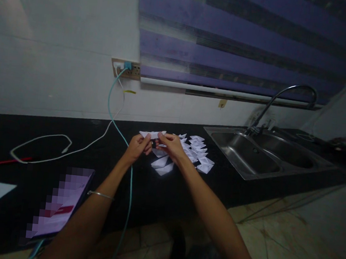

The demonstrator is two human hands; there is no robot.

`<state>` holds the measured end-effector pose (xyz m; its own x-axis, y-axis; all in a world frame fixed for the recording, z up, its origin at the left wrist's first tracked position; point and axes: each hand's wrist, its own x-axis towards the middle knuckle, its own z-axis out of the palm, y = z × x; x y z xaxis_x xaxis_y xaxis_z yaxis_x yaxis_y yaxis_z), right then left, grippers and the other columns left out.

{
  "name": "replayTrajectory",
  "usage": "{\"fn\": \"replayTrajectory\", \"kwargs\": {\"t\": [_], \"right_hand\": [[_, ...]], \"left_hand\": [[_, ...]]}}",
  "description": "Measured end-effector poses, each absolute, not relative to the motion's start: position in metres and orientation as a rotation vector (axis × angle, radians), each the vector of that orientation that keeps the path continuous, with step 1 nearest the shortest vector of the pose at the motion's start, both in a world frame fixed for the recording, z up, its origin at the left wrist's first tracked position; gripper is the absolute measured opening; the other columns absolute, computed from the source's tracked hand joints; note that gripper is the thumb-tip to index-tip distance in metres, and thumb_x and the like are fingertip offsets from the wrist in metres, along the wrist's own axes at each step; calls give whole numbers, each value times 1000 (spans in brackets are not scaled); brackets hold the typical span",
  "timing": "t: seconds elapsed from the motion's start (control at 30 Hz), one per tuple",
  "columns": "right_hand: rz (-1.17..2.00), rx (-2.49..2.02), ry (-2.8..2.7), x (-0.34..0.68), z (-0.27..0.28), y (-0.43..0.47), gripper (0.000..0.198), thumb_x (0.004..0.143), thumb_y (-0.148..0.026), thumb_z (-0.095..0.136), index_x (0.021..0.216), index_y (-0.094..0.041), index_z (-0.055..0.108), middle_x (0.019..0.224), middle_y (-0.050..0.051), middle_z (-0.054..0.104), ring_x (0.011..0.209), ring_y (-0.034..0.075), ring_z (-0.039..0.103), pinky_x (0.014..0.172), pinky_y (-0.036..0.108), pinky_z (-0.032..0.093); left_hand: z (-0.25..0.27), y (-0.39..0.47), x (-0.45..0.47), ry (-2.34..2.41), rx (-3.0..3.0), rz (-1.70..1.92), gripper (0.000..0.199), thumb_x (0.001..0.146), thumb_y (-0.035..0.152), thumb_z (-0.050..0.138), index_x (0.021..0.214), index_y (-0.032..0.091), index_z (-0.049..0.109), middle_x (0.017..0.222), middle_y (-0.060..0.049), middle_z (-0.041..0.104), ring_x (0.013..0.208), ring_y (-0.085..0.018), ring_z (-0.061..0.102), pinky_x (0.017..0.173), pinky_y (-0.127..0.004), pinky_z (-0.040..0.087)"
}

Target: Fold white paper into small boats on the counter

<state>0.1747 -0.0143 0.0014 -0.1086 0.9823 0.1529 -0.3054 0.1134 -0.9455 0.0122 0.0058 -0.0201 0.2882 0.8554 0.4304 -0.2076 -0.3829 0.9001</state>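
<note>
Pinching folded paper (153,135); left fingers (146,140), right fingers (162,139) closed; faucet (255,129) over 2-basin sink (246,154).

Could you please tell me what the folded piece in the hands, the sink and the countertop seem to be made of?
Folded piece: apparently matte white paper, judging by its folded, pointed ends.
Sink: probably stainless steel, with a grey metallic sheen.
Countertop: smooth and black, perhaps polished stone, though laminate is possible.

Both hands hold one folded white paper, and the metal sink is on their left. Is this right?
The side is wrong: the left hand and right hand hold one folded paper, but the head view shows the sink on their right.
</note>
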Motion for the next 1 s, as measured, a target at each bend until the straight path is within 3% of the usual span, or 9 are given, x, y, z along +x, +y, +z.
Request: {"fn": "replayTrajectory", "kwargs": {"t": [0.4,0.53,1.0], "right_hand": [[1269,-823,-1377,179,-2,-16,33,73,-47,79,70,-18,64,74,1,63,69,11,59,70,28,51],[1363,-700,-1402,176,0,-20,27,74,-44,79,77,-19,68,76,1,65,69,12,61,71,29,52],[1150,-900,-1357,166,-2,-19,18,76,-34,71,67,-20,64,64,0,62,62,13,58,61,26,49]], "left_hand": [[-17,2,16,677,1494,1238,54,84,61,65,55,18,49,42,5,43,35,-7,45,36,-19,37],[-11,-3,20,697,1388,1323,54,85,57,65,52,19,46,38,6,40,33,-7,45,37,-19,40],[-14,-5,24,668,1361,1285,53,85,61,63,57,20,44,38,6,41,32,-8,44,35,-20,40]]}}
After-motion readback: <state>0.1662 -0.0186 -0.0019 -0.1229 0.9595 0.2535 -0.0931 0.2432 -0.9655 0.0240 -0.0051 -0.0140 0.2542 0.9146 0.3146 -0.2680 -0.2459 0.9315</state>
